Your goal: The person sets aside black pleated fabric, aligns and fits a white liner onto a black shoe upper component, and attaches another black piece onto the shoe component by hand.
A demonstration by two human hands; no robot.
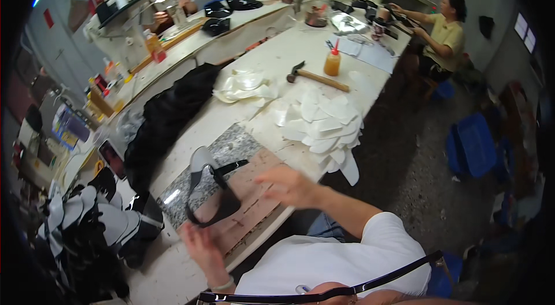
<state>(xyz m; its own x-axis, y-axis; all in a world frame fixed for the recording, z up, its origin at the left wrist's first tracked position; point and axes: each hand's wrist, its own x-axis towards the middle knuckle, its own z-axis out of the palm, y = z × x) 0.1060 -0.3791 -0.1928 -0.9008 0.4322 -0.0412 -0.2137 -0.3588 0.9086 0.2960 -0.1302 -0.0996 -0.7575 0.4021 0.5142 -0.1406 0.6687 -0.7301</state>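
Right hand: open, fingers apart and blurred, at three o'clock from the black-and-grey piece; it grips nothing that I can see.
Left hand: at six o'clock from that piece, fingers apart, nothing clamped between them; the fingertips come very near its lower edge, and I can't tell whether they touch.
Black-and-grey piece: curved, lying over the brownish board and the speckled slab, between the two hands.
Progress: grey and black parts look already joined on this one, I'd judge; what remains on it I can't tell. Loose white pieces lie heaped at two o'clock, apparently unjoined, with a smaller pale heap past twelve. At between eight and nine sits a black-and-white pile, finished or waiting, I can't say.
Farther out: black cloth at eleven; hammer and red-tipped bottle between one and two; a co-worker in yellow at two.
Writing: no brand or label that I can make out from here.
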